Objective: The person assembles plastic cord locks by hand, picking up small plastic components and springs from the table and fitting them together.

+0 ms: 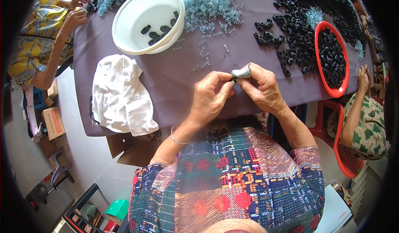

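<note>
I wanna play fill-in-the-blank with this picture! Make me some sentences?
1. The right hand wears a grey cover on one ____.
2. The left hand has a bracelet around its ____.
3. The springs lie beside a bowl colored ____.
4. The parts in the red basin are colored ____.

Missing words: finger; wrist; white; black.

- Table [170, 75]: purple-grey cover
- Near-left corner: crumpled white cloth [120, 96]
- Left edge, farther back: white bowl [133, 8]
- Far left, past the bowl: small spring pile [110, 2]
- Middle, toward far side: big spring heap [210, 4], loose springs [226, 48] nearer
- Right: black parts [295, 29] spread wide; red basin [338, 92] by near edge
</note>
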Demonstrator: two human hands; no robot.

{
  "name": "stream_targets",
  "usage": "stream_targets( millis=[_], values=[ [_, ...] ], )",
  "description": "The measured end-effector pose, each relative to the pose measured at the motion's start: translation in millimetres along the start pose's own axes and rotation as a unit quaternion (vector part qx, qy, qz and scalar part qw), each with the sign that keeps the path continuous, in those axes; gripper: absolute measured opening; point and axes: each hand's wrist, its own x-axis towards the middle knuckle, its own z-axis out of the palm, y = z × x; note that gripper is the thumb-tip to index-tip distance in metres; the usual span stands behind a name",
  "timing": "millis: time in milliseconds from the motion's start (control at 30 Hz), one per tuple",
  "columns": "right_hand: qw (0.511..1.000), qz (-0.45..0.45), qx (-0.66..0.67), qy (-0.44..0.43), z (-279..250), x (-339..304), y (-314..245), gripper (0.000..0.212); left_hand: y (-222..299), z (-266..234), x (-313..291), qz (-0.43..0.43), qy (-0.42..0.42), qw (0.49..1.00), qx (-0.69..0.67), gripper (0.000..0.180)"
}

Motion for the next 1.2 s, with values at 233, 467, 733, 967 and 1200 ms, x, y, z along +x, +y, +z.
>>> stream_targets(
  millis=[233, 467, 733, 967, 1200],
  values=[
    [1.0, 0.02, -0.003, 0.019, -1, -5, -18, 0.048, 7, -3, 0, -0.05, 0.004, 0.993, -0.109, 0.016],
    [0.958, -0.119, -0.248, 0.084, 17, -2, -15, 0.05, 10, -6, 6, -0.033, -0.006, 0.98, -0.197, 0.014],
    [0.947, -0.107, -0.287, 0.094, 24, -4, -20, 0.04, 12, -7, 5, -0.051, -0.012, 0.98, -0.192, 0.013],
    [0.946, -0.137, -0.272, 0.109, 27, -1, -11, 0.031, 6, -8, 4, -0.083, -0.007, 0.974, -0.21, 0.016],
    [0.948, -0.148, -0.256, 0.119, 27, 4, -2, 0.028, 6, -4, 9, -0.038, 0.011, 0.987, -0.158, 0.017]
  ],
)
